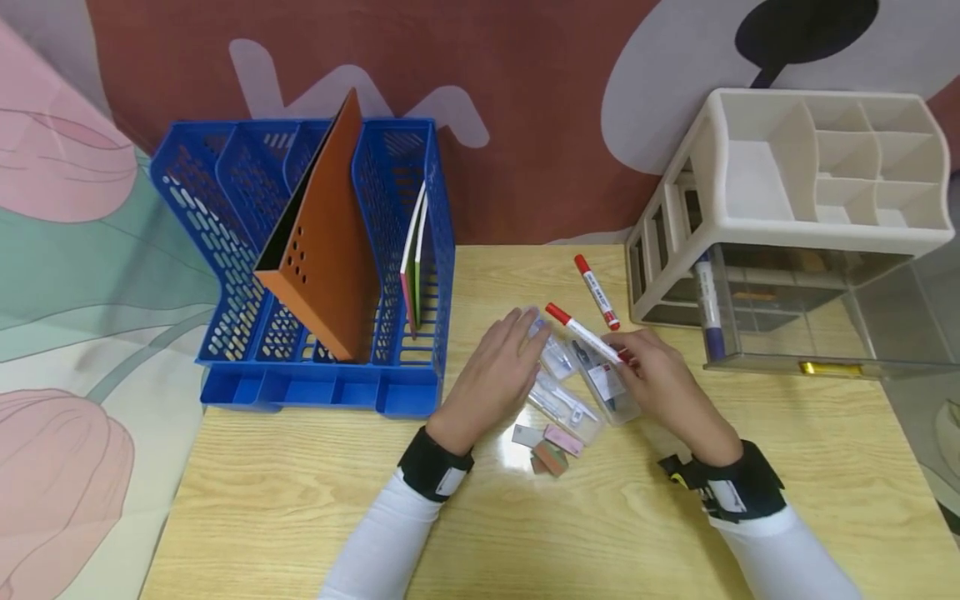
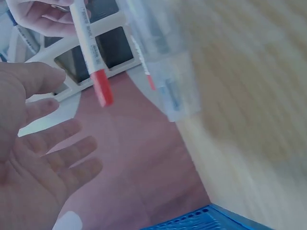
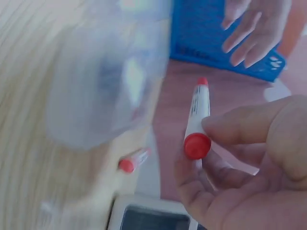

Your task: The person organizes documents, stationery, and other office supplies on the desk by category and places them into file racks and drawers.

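1. A white marker with red ends [image 1: 587,333] is near the centre of the head view, slanting from upper left to lower right.
2. The right hand [image 1: 663,385] holds it near its lower-right end, its grip pinching the barrel between thumb and fingers.
3. The left hand [image 1: 495,367], left of centre, has its grip spread, with the fingers extended and apart from the marker; in the left wrist view they are at the left edge.
4. Translucent plastic boxes [image 1: 567,407] lie just below the marker, between the hands; one shows a dark item inside.
5. A second red-and-white marker [image 1: 597,292] lies on the light wood-grain desk [image 1: 300,500], just above the held one.
6. Small grey, pink and orange-green blocks [image 1: 564,440] sit together below the boxes.
7. At upper right is a cream plastic organizer [image 1: 825,229]; its clear drawer [image 1: 757,346] is pulled out, with a white marker with a purple end [image 1: 708,308] at the left side.
8. At upper left, a blue plastic rack [image 1: 322,390] bears a tilted orange file holder [image 1: 326,258] and thin booklets [image 1: 415,258].
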Available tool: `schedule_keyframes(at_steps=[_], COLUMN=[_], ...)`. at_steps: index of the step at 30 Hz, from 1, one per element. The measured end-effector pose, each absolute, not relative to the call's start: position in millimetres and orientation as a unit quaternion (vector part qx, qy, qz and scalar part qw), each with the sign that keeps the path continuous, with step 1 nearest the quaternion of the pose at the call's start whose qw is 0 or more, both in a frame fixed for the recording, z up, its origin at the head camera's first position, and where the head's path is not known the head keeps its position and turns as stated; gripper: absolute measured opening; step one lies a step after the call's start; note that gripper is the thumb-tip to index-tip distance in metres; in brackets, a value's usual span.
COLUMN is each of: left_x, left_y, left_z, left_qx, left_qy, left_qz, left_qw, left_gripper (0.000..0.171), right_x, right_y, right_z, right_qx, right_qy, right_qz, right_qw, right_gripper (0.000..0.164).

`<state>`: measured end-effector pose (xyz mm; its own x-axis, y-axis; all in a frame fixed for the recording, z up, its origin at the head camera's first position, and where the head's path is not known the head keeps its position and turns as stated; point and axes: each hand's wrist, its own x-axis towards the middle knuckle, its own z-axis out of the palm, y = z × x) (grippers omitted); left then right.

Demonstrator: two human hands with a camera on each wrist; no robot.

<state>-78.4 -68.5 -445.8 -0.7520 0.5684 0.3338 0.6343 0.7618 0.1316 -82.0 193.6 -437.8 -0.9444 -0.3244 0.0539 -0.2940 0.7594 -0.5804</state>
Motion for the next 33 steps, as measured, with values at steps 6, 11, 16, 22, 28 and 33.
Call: schedule_keyframes(at_steps=[6, 11, 16, 22, 28, 33], left_x=[-78.7, -75.5, -72.2, -67.7, -63.5, -61.8], left_y=[-68.7, -71.3, -73.5, -74.7, -75.8, -78.1], left_z=[-439.2, -437.9, -437.6, -438.4, -444.7, -445.3], left_qx=[-0.363, -0.380, -0.388, -0.389, -0.376, -0.366], left_qy=[-0.906, -0.896, -0.893, -0.892, -0.889, -0.884], left_qz=[-0.125, -0.118, -0.127, -0.150, -0.209, -0.249], left_qw=[0.178, 0.196, 0.192, 0.176, 0.157, 0.148], left_gripper=[0.035, 0.030, 0.030, 0.023, 0.020, 0.020], right_x=[-74.6, -70.8, -66.2, -63.3, -63.8, -63.7], right_y=[188.9, 187.2, 186.4, 184.5, 186.4, 189.5], right_z=[-419.5, -412.7, -407.6, -403.1, -407.9, -417.8], right_qx=[-0.197, -0.212, -0.228, -0.211, -0.189, -0.168], right_qy=[0.916, 0.912, 0.906, 0.911, 0.901, 0.877], right_qz=[-0.346, -0.347, -0.353, -0.352, -0.389, -0.450], right_qw=[0.049, 0.042, 0.041, 0.041, 0.027, 0.020], right_gripper=[0.038, 0.039, 0.039, 0.039, 0.040, 0.043])
